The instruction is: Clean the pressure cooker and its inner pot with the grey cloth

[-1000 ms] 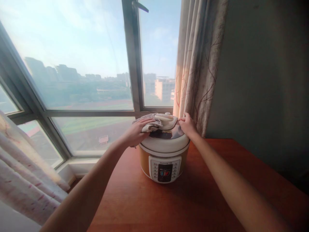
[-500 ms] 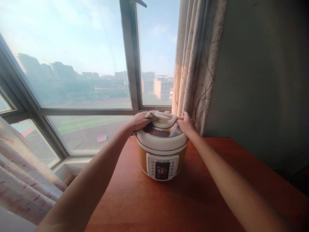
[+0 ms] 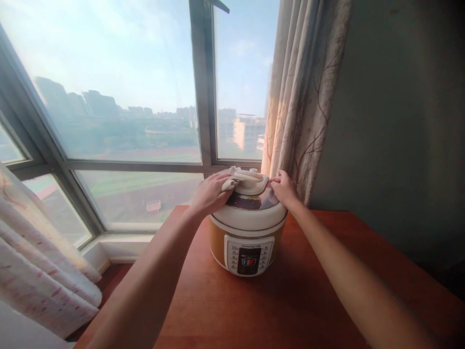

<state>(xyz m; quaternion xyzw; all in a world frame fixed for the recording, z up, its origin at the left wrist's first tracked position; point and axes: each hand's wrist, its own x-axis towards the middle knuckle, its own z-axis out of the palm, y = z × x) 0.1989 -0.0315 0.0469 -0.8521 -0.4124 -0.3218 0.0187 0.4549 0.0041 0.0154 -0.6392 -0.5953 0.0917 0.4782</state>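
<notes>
A white and gold electric pressure cooker (image 3: pixel 218 238) stands upright on the table, its control panel (image 3: pixel 249 256) facing me. The lid is on, with a cream handle (image 3: pixel 251 183) across its top. My left hand (image 3: pixel 211 194) is closed on a pale cloth (image 3: pixel 229 184) and presses it against the lid's left side, beside the handle. At the right side of the lid, the curled fingers of my right hand (image 3: pixel 285 189) meet the cooker near the handle's right end. Their exact grip is partly hidden.
The reddish-brown wooden table (image 3: pixel 203 310) carries the cooker. Behind it rise large windows with a grey frame (image 3: pixel 203 87). A patterned curtain (image 3: pixel 301 97) hangs behind my right hand, and another curtain (image 3: pixel 39 271) is at the lower left. A dark wall (image 3: pixel 392 121) stands on the right.
My left hand, with the cloth, has come nearer over the lid's left side. My right hand stays at the right side. The whole view has shifted slightly.
</notes>
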